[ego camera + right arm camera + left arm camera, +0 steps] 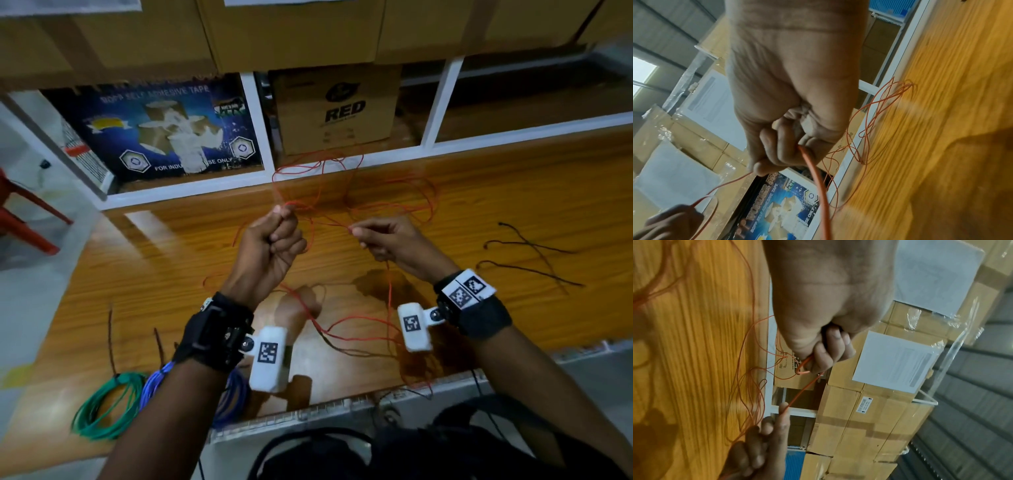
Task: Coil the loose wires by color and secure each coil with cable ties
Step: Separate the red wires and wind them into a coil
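Note:
A long red wire (356,209) lies in loose loops over the wooden table (513,192) and hangs off its front edge. My left hand (274,240) is raised in a fist, pinching a small bend of the red wire (802,368) at its top. My right hand (380,240) pinches the same wire (809,162) a short span to the right, and the strand runs taut between both hands. A tied green coil (106,407) and a blue coil (233,397) lie at the table's near left, the blue one partly behind my left forearm. Black cable ties (534,253) lie to the right.
Two dark ties (110,339) lie near the green coil. Behind the table stands white shelving with a blue tape carton (161,126) and a brown box marked RED (339,109), under stacked cardboard boxes (294,31). A red chair (24,212) is at far left.

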### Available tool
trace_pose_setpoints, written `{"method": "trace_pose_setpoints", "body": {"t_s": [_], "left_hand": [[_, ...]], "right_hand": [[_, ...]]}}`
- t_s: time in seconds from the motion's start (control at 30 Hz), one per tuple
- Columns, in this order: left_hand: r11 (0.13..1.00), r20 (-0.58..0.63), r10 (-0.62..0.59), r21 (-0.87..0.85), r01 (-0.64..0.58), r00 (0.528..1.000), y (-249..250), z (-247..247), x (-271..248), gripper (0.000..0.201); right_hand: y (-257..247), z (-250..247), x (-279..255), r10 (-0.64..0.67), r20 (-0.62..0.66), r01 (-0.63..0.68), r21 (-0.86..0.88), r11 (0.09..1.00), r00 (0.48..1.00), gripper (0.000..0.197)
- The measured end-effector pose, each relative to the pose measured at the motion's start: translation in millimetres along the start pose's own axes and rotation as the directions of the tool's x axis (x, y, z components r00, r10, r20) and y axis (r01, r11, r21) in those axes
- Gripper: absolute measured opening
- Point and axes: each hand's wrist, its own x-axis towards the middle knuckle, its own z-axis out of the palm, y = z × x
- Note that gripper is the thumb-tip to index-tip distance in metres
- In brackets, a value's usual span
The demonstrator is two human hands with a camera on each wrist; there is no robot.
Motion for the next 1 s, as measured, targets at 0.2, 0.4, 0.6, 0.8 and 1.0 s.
{"method": "trace_pose_setpoints", "body": {"t_s": [0.2,0.4,0.6,0.8,1.0], "left_hand": [[0.984,-0.099,0.067,-0.161,-0.082,0.993,-0.1,-7.1,-8.8,0.032],[0.973,-0.144,0.093,-0.194,-0.120,0.985,1.2,-12.5,-20.4,0.035],[0.995,-0.205,0.039,-0.083,-0.057,0.978,-4.2,-10.2,-38.4,0.030],[0.996,-0.199,-0.018,0.085,0.036,0.980,-5.7,-6.4,-49.8,0.029],[0.976,-0.254,0.004,0.214,0.052,0.967,-4.6,-9.7,-56.3,0.030]], "right_hand": [[15.9,12.0,-35.5,-0.143,-0.131,0.131,-0.098,0.987,0.981,0.021],[26.1,26.0,-61.8,-0.314,-0.250,0.152,-0.508,0.848,0.916,0.015],[27.0,19.9,-71.3,-0.395,-0.283,0.128,-0.651,0.748,0.874,0.015],[24.6,7.8,-68.2,-0.426,-0.373,0.048,-0.704,0.708,0.824,0.020],[24.3,8.2,-71.4,-0.415,-0.408,0.023,-0.690,0.723,0.814,0.018]]}}
